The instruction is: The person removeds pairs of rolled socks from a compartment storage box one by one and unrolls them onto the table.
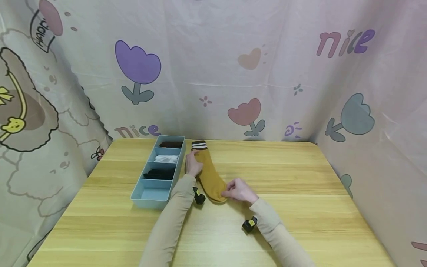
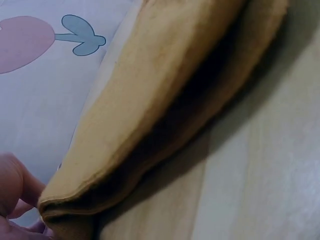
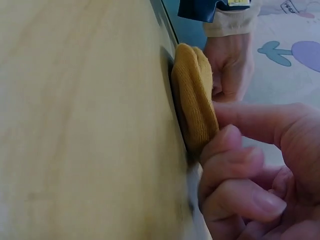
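A mustard-yellow sock lies beside the box, its dark cuff with white stripes at the back. My left hand pinches its side edge just below the cuff. At the toe end, my right hand pinches the fabric between thumb and index finger. The left wrist view has the sock up close, with a dark gap between its layers and my left fingers at the lower left corner. In the right wrist view, the toe stands slightly raised, and my right hand's other fingers are curled.
A blue four-section box stands left of the sock. Its back sections hold a dark brown item, a white one and black ones; the front section shows its bare bottom. Printed curtains surround the wooden table.
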A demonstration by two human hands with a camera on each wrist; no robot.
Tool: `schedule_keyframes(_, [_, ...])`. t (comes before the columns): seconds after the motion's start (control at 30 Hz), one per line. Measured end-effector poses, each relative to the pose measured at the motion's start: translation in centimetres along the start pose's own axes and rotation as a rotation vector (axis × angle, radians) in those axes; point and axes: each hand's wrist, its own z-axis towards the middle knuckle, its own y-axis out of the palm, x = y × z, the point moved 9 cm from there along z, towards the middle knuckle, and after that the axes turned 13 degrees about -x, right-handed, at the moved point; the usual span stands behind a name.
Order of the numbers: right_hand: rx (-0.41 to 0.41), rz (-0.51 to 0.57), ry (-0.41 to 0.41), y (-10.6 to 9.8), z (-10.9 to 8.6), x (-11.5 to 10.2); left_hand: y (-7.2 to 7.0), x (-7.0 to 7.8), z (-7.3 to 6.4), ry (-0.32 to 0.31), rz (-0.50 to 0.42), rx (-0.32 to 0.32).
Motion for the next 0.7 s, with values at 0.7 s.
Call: schedule_keyframes(0.7, [0.129,0.028,-0.049,-3.4,0.7,0.9,0.0,-0.3,0.5,-0.052,-0.039,-0.005])
